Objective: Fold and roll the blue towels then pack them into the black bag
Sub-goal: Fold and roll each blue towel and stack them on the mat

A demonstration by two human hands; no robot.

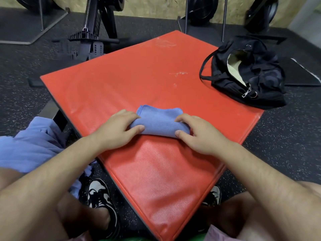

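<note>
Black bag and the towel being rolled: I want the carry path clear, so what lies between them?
Nothing but bare red mat between the towel and the black bag, as the head view shows.

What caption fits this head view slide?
Left hand and right hand roll a blue towel on a red mat, black bag open.

Black-and-white sneakers [99, 195], pinkish shorts [220, 233]

The towel [159, 124] is periwinkle blue; the towel pile [29, 146] matches. The mat [139, 75] is red-orange with a fine mesh pattern. The bag [260, 80] is black, lining cream. The floor [278, 153] is black, white-speckled. My sneakers [99, 197] are black and white.
</note>
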